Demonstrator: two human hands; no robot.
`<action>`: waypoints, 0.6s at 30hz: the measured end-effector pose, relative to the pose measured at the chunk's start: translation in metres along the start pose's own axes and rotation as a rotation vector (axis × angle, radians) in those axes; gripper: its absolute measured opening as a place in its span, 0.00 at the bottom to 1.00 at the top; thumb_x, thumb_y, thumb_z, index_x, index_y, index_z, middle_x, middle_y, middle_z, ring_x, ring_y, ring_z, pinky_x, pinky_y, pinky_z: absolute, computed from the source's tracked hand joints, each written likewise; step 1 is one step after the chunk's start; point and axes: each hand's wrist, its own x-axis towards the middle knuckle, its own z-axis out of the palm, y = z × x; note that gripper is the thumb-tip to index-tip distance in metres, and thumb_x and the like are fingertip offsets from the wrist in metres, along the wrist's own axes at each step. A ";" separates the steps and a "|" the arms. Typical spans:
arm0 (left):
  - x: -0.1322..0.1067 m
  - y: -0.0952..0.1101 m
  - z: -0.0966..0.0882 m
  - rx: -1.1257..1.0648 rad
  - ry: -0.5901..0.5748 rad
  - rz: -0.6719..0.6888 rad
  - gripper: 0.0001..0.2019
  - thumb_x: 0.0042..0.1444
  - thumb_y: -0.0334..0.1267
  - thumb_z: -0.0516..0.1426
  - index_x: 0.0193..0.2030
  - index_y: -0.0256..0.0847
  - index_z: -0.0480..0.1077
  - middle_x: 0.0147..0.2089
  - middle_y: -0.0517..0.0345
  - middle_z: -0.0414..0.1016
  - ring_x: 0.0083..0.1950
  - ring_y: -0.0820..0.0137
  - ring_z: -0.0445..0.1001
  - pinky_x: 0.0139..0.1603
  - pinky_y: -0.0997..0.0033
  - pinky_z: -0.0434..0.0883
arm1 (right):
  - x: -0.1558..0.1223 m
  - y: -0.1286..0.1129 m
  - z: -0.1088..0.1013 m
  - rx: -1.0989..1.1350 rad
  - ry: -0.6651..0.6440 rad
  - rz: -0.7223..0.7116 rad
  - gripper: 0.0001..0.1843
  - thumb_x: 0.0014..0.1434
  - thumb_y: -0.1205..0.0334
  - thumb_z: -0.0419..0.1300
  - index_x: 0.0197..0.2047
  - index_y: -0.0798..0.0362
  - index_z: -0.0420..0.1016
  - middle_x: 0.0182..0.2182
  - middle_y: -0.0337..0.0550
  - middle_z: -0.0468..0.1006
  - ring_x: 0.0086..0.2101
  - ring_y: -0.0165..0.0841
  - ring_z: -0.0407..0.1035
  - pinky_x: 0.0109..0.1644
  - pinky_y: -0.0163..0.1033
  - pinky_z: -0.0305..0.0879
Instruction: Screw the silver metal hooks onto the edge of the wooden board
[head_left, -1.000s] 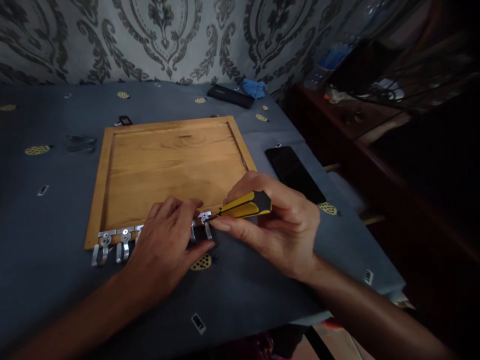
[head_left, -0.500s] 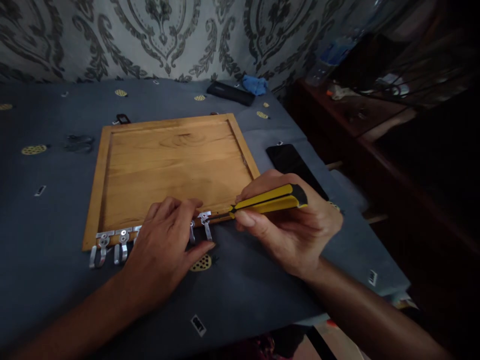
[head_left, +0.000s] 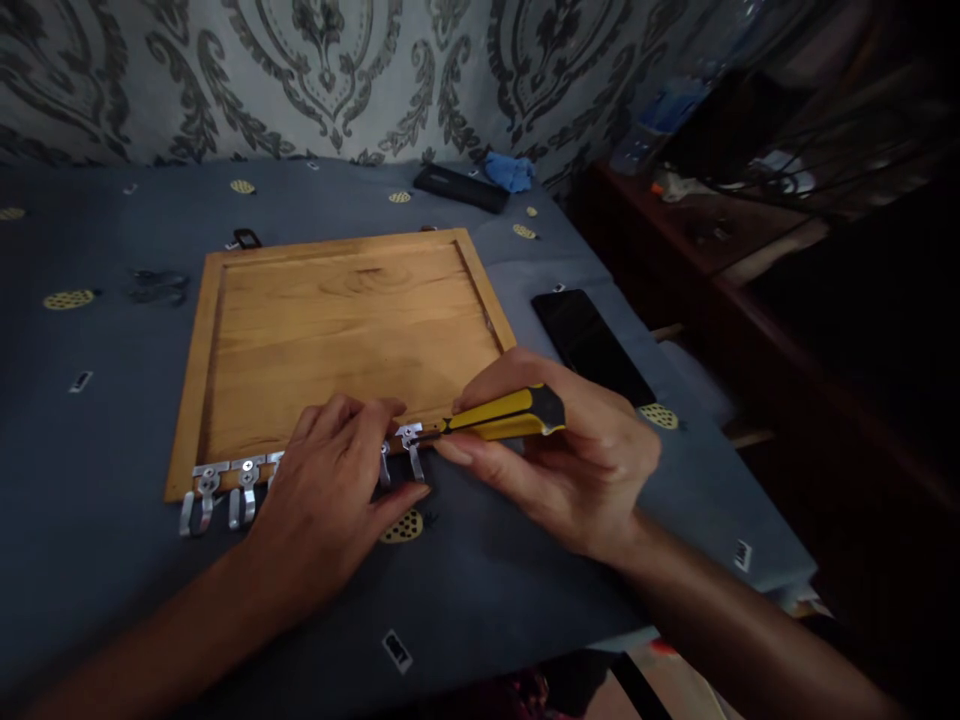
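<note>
A wooden board (head_left: 337, 330) with a raised frame lies flat on the table. Along its near edge runs a metal hook rail (head_left: 249, 468), its silver hooks hanging over the side. My left hand (head_left: 334, 480) grips the rail's middle against the board, fingers curled on top and thumb below, covering some hooks. In my right hand (head_left: 577, 460) a yellow and black screwdriver (head_left: 502, 415) is pinched between thumb and fingers. Its handle points right, and its shaft reaches left to the rail's right-end hook (head_left: 412, 450). Whether the tip sits in a screw cannot be seen.
A black phone (head_left: 592, 345) lies right of the board. Behind are a dark oblong case (head_left: 460, 188) and a crumpled blue cloth (head_left: 510, 171). Small dark metal pieces (head_left: 157, 287) lie to the left. Beyond the table's right edge stands a reddish-brown cabinet (head_left: 697, 240) with clutter.
My right hand and the screwdriver have shifted left, closer to the right-end hook. The left hand, board and rail have stayed put.
</note>
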 end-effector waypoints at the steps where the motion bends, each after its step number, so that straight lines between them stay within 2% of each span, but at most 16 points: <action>1: 0.000 0.000 0.000 -0.003 -0.001 -0.003 0.24 0.55 0.40 0.66 0.54 0.43 0.61 0.47 0.51 0.76 0.50 0.52 0.73 0.47 0.50 0.71 | 0.002 -0.001 -0.001 -0.007 -0.025 -0.003 0.10 0.57 0.61 0.69 0.32 0.51 0.71 0.26 0.36 0.74 0.26 0.29 0.69 0.26 0.37 0.64; 5: 0.000 0.001 0.000 0.000 -0.014 0.006 0.23 0.56 0.39 0.65 0.54 0.43 0.60 0.45 0.52 0.75 0.48 0.53 0.73 0.45 0.51 0.70 | 0.013 -0.005 -0.007 0.095 -0.153 0.038 0.07 0.59 0.60 0.68 0.36 0.52 0.75 0.29 0.38 0.76 0.28 0.29 0.70 0.29 0.36 0.66; 10: 0.001 0.002 -0.001 0.006 -0.011 0.021 0.24 0.55 0.35 0.66 0.53 0.43 0.59 0.44 0.54 0.75 0.47 0.54 0.73 0.44 0.53 0.70 | 0.027 -0.001 -0.020 0.256 -0.403 0.145 0.06 0.62 0.62 0.65 0.41 0.55 0.78 0.37 0.44 0.78 0.38 0.33 0.75 0.37 0.38 0.73; 12: 0.001 0.002 -0.001 0.016 -0.005 0.023 0.25 0.54 0.35 0.67 0.53 0.42 0.59 0.43 0.54 0.75 0.47 0.55 0.73 0.44 0.54 0.70 | 0.029 0.002 -0.023 0.302 -0.458 0.153 0.07 0.61 0.63 0.65 0.42 0.55 0.78 0.39 0.45 0.79 0.37 0.32 0.76 0.37 0.38 0.74; 15: 0.000 0.002 0.000 0.030 0.005 0.030 0.26 0.52 0.34 0.68 0.53 0.42 0.59 0.43 0.55 0.75 0.47 0.56 0.72 0.44 0.56 0.70 | 0.028 0.003 -0.020 0.307 -0.397 0.174 0.07 0.60 0.60 0.67 0.37 0.55 0.77 0.38 0.43 0.78 0.29 0.27 0.73 0.30 0.34 0.70; 18: 0.000 0.001 0.000 0.050 0.031 0.047 0.27 0.52 0.34 0.68 0.53 0.41 0.59 0.44 0.54 0.75 0.47 0.57 0.73 0.44 0.57 0.70 | 0.023 0.000 -0.011 0.202 -0.255 0.185 0.13 0.55 0.56 0.71 0.31 0.55 0.74 0.32 0.41 0.78 0.29 0.28 0.72 0.28 0.33 0.67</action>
